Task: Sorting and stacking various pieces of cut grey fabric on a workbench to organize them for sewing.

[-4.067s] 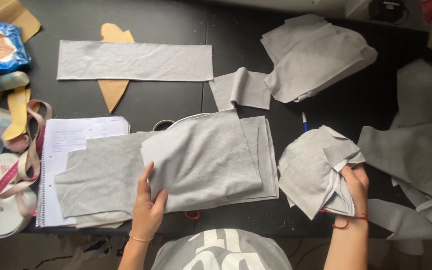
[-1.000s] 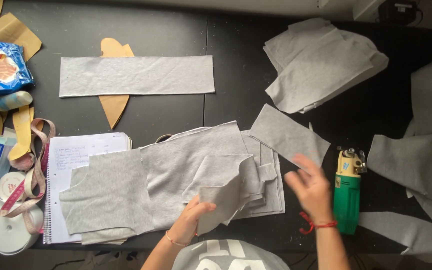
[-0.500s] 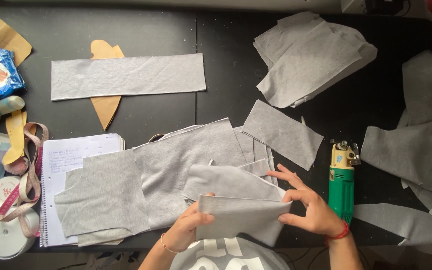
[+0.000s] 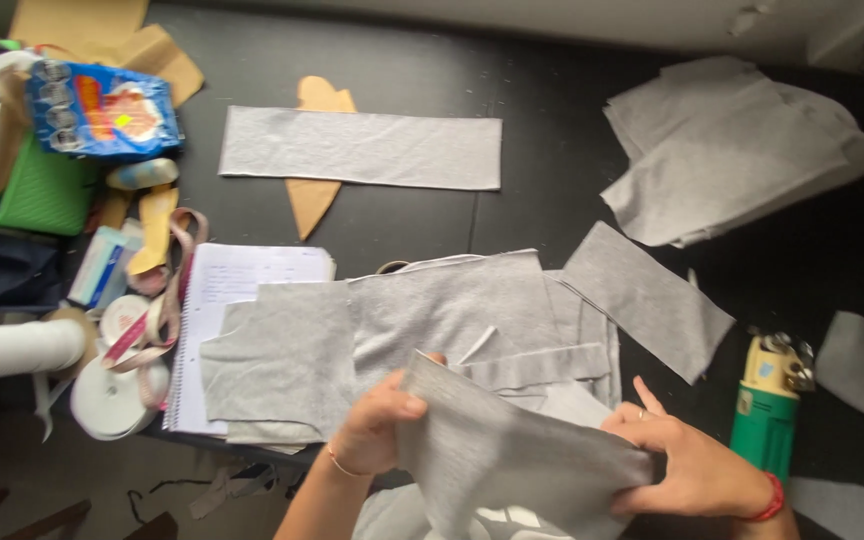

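A grey fabric piece [image 4: 512,455] is lifted off the black table [image 4: 552,90] near its front edge. My left hand [image 4: 384,425] pinches its left edge with thumb on top. Its right edge is gripped by my right hand [image 4: 682,465], which wears a red wristband. Under and behind the held piece lies a stack of cut grey fabric pieces [image 4: 432,320], partly covering a spiral notebook [image 4: 242,275].
A green and yellow electric cloth cutter [image 4: 770,405] stands right of my right hand. A long grey strip [image 4: 360,148] lies over a tan paper pattern [image 4: 314,195]. More grey pieces [image 4: 732,150] sit back right. Tape rolls [image 4: 117,395], a blue packet [image 4: 102,108] and a green basket [image 4: 37,190] crowd the left.
Both hands have picked a grey piece off the stack and lifted it toward me, spreading it between them. Earlier the right hand held a bundle of scraps, since put down.
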